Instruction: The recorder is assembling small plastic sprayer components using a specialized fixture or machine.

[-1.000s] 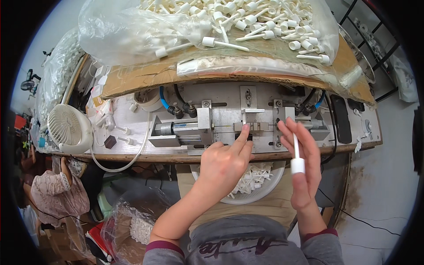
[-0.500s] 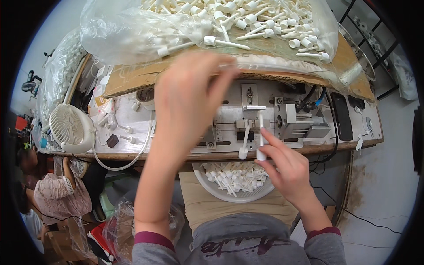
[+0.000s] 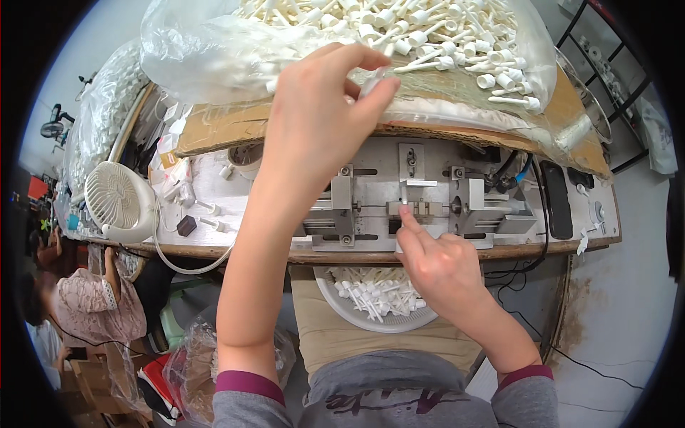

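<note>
**benchnewbie:** Where are your hands in this, and have you got hold of anything?

**capfingers:** My right hand [image 3: 442,267] is just right of centre frame, index finger out straight with its tip on the white stick [image 3: 404,195] lying at the metal block [image 3: 429,209]. Other fingers are mostly folded; can't tell if my thumb grips anything. My left hand [image 3: 310,118] is upper centre, thumb and fingers curved, tips a little apart with something pale between them. Too blurry to say what, or if it's held.

**benchnewbie:** Are those sticks fiddly?

**capfingers:** Kinda, I'd guess. They look like light, stiff plastic, probably a bit slippery, and I'd worry about bending the thin stem. I'd grab by the fat cap end. See the loose capped sticks [image 3: 457,43] along the top of the frame, plus more in the white basket [image 3: 389,324] lower centre.
</note>
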A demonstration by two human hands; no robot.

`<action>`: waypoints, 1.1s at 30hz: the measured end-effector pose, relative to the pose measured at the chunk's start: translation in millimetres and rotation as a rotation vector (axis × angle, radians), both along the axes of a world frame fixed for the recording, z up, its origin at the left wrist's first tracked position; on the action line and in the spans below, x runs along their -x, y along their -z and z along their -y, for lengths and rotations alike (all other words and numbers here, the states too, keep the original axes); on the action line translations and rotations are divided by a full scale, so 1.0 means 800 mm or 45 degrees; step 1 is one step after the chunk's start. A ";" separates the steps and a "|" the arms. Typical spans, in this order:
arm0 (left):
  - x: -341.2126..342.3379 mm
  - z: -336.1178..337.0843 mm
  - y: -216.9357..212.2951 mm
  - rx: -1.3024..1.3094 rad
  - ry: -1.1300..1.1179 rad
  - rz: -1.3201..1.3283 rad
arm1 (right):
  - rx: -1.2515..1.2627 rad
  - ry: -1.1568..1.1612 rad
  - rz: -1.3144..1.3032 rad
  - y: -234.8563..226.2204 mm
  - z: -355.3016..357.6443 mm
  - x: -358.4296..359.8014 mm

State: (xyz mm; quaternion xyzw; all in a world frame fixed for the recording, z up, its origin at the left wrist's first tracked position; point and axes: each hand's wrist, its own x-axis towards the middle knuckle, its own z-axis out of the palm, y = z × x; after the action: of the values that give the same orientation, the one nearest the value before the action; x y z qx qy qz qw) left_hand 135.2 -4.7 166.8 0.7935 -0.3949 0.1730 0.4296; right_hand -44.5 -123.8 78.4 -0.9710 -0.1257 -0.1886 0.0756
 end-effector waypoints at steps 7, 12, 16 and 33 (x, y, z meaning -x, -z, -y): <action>0.080 -0.050 0.013 0.212 0.342 -0.178 | -0.456 0.028 -0.100 -0.065 0.062 -0.005; 0.128 -0.066 0.058 -0.174 0.301 -0.061 | 0.132 0.471 0.464 -0.130 0.180 -0.051; 0.147 -0.052 0.101 -0.388 0.151 0.151 | 0.081 0.514 -0.065 -0.135 0.240 -0.084; 0.143 -0.033 0.131 -0.578 0.074 0.146 | -1.324 0.179 0.075 -0.113 0.088 -0.052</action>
State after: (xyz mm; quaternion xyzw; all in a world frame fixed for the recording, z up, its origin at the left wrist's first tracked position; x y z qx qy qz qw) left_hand 21.2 22.1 61.8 0.8469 -0.4701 0.1122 0.2216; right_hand -2.8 -194.3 168.7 -0.8055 0.0478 -0.2579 0.5314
